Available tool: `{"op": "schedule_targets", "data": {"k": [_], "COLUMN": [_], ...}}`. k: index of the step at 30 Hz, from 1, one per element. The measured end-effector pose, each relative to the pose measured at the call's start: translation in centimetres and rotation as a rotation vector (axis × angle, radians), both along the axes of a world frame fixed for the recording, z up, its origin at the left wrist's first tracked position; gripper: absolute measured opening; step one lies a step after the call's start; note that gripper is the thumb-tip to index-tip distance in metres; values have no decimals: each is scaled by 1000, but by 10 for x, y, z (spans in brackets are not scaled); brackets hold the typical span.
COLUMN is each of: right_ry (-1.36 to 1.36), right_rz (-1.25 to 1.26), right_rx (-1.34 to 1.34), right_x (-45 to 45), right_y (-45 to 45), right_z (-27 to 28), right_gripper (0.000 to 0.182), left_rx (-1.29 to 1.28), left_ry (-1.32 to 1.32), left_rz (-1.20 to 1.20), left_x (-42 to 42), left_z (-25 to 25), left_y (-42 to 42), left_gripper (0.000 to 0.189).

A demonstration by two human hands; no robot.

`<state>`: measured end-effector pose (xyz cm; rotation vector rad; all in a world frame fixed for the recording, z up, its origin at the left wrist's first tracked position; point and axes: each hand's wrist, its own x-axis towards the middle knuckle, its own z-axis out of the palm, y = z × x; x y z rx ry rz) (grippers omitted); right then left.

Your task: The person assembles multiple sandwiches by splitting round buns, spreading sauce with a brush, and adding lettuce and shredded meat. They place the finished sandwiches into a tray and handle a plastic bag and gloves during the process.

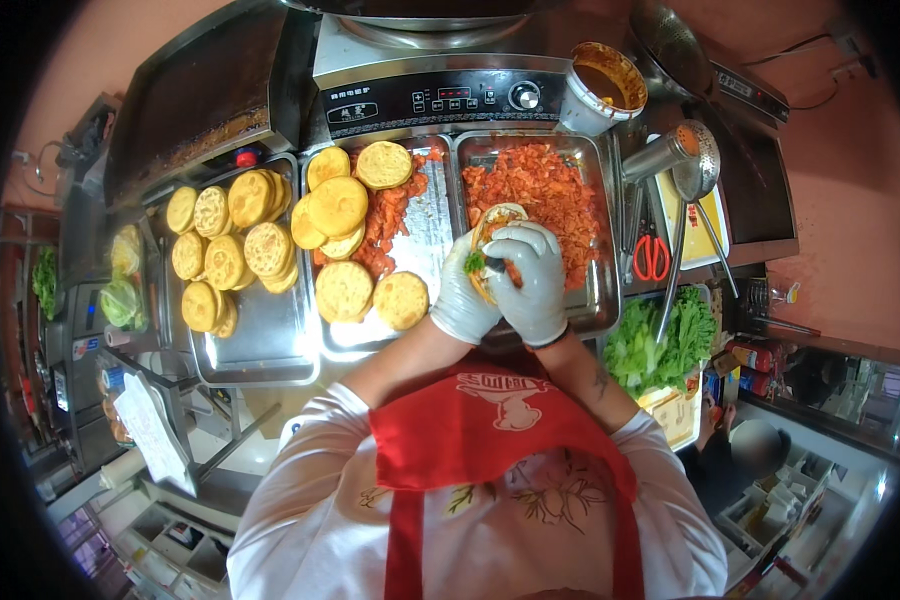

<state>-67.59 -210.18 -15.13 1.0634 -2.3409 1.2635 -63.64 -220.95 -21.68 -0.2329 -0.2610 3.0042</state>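
Observation:
My left hand (463, 295), in a white glove, holds one side of a split flatbread (501, 215) with a filling that shows green leaf and reddish bits. From the other side my right hand (529, 281), gloved too, closes over the same bread, with a small dark thing by its fingers. Both hands are above the near left part of a steel tray (611, 300) of chopped red meat (532, 176). Just left of them, a second steel tray (439, 202) bears round flatbreads (337, 206) and more red meat. Further left, a third tray (255, 360) holds several stacked flatbreads (225, 262).
Right of the trays lie red-handled scissors (651, 258), a shaker (660, 154), a strainer ladle (696, 169) and lettuce (656, 337). A sauce bucket (600, 90) stands by the cooker panel (442, 97). At the lower right is another person (727, 457).

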Motion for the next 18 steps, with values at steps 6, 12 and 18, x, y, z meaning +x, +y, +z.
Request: {"op": "schedule_targets", "data": {"k": [6,12,18], "right_ry": [-26,-39,-39], "right_rz": [30,27,-39], "right_rx": [46,-53,64], "right_x": [1,4,7], "right_y": [-2,3,34], "right_z": [6,12,19], "right_gripper": [43,52,48], "left_rx": [35,-109,-8], "left_ry": [70,-37,-15], "left_rz": [-2,65,13], "left_x": [2,1,3], "left_z": [3,19,20], "left_y": [-4,0,-10], "left_gripper": [45,48,46]}}
